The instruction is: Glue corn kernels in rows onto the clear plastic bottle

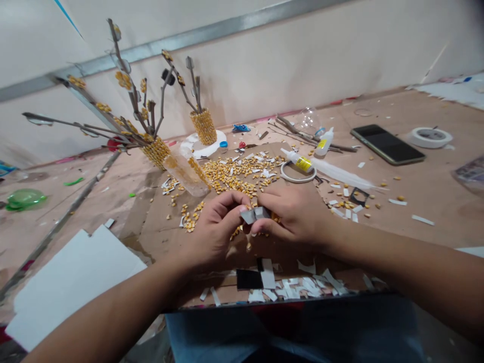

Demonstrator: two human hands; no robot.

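Observation:
Low over the cardboard, my left hand and my right hand meet with fingers closed. Between them is a small grey-white piece, seemingly folded or in two parts. My left thumb presses its left side; my right thumb and fingers pinch the right side. Its underside is hidden by my fingers. Just beyond lie loose corn kernels mixed with white scraps. A clear plastic container, partly lined with kernels, leans behind my left hand. Past my right hand rest a glue bottle and a white ring.
Kernel-covered pots hold branches along the wall. At right are a phone, a tape roll, a second glue bottle and twigs. White board lies left; paper scraps line the near edge.

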